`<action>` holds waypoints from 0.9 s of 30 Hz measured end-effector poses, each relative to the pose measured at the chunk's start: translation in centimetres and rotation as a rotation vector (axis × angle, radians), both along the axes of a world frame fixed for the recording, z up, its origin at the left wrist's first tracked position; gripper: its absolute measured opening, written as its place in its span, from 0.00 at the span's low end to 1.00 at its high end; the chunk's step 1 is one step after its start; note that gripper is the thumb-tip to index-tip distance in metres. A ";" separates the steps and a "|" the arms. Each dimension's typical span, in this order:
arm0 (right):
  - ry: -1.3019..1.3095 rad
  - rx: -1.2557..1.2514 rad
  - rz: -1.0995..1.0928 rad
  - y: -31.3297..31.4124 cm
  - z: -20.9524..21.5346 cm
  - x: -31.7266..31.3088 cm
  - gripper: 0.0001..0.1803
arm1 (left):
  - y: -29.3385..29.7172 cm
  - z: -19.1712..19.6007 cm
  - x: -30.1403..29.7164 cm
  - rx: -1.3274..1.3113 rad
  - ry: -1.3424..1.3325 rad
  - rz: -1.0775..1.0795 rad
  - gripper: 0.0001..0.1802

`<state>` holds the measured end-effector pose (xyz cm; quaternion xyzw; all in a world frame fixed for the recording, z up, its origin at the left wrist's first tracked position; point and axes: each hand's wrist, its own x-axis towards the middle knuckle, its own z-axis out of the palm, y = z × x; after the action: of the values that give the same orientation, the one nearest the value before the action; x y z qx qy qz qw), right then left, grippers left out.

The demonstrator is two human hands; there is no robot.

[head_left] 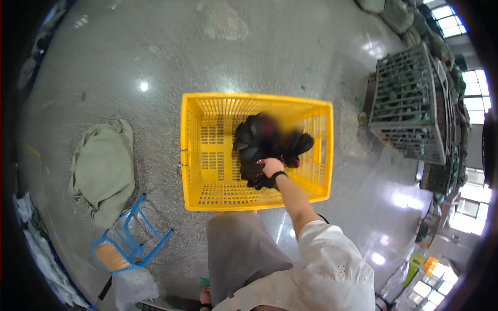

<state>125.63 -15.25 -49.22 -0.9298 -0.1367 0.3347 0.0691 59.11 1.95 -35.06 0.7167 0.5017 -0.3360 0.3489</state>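
One right hand [272,167] reaches into the basket, its fingers [266,165] curled closed on the edge of a bundle of soft-looking black items [249,151]. These lie under the fingers and spread to the left, away and right of them; part is blurred, and the small pinkish-red marks on them are too unclear to tell whether they are lettering. A black band [278,175] circles the wrist just behind the fingers. Around the fingers stands the yellow slotted basket [259,206], with bare slats showing left of the bundle and a metal clip [180,165] on its left wall. Nearer the body than the fingers are grey trousers [236,243] and a white sleeve [337,259]. A patch of skin by a black band at the lower edge is too cut off to tell whether it is the left hand. Farther off, left of the fingers, an olive cloth [105,165] lies on the grey floor [161,52], with a blue-framed stool [112,255] near it. Well to the right stands a barred metal cage [406,96], with bright windows [474,93] beyond
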 end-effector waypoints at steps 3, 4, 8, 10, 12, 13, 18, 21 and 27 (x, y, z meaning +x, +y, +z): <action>-0.100 0.257 0.066 -2.0 12.1 8.8 0.14 | -1.2 3.8 8.5 -0.116 0.000 -0.175 0.13; -0.061 0.435 0.041 0.4 18.3 9.6 0.15 | -1.5 4.5 9.0 -0.097 -0.112 -0.010 0.13; -0.015 0.713 0.160 4.5 37.1 9.7 0.13 | -3.0 7.2 15.8 -0.165 -0.519 0.575 0.11; 0.055 0.801 0.144 6.8 44.7 9.0 0.10 | -3.9 8.2 17.5 -0.150 -0.663 0.637 0.12; 0.032 0.869 0.325 10.7 52.6 5.9 0.09 | -4.7 10.7 18.4 -0.093 -0.811 0.621 0.13; 0.064 0.883 0.412 12.8 55.2 3.0 0.09 | -5.2 11.0 17.2 -0.015 -0.876 0.557 0.13; 0.106 1.099 1.055 20.9 63.1 -15.3 0.12 | -6.5 18.6 10.1 0.190 -0.865 0.810 0.16; 0.306 1.200 1.180 23.5 62.8 -27.0 0.11 | -8.7 20.1 2.4 0.443 -0.784 0.982 0.17; 0.709 1.487 1.138 25.3 71.4 -47.3 0.09 | -20.1 22.2 -13.3 0.773 -0.824 1.212 0.16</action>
<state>78.33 10.02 22.17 -0.2931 -0.7073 0.4056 0.4992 45.81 -18.16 -12.88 0.4570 0.7132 0.3962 0.3542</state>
